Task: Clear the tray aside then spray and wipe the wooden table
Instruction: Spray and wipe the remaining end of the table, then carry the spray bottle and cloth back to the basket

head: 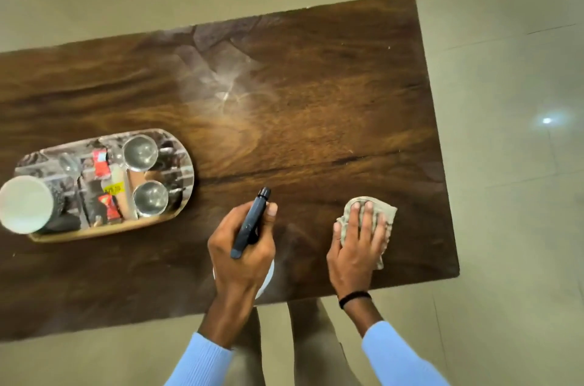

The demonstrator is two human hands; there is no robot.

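Left hand [241, 246] is gripping a spray bottle [251, 223]; right hand [358, 240] is pressing flat on a cloth [384, 211] at the tabletop's [316, 117] 4 o'clock, tray [104, 229] at 9.

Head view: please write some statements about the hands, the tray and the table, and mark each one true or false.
1. The left hand grips the white spray bottle with the dark head. True.
2. The oval wooden-rimmed tray stands on the brown wooden table. True.
3. The right hand is clenched in a fist above the table. False: it presses flat on the crumpled beige cloth.
4. The tray is empty. False: it holds two round metal cups, among other things.
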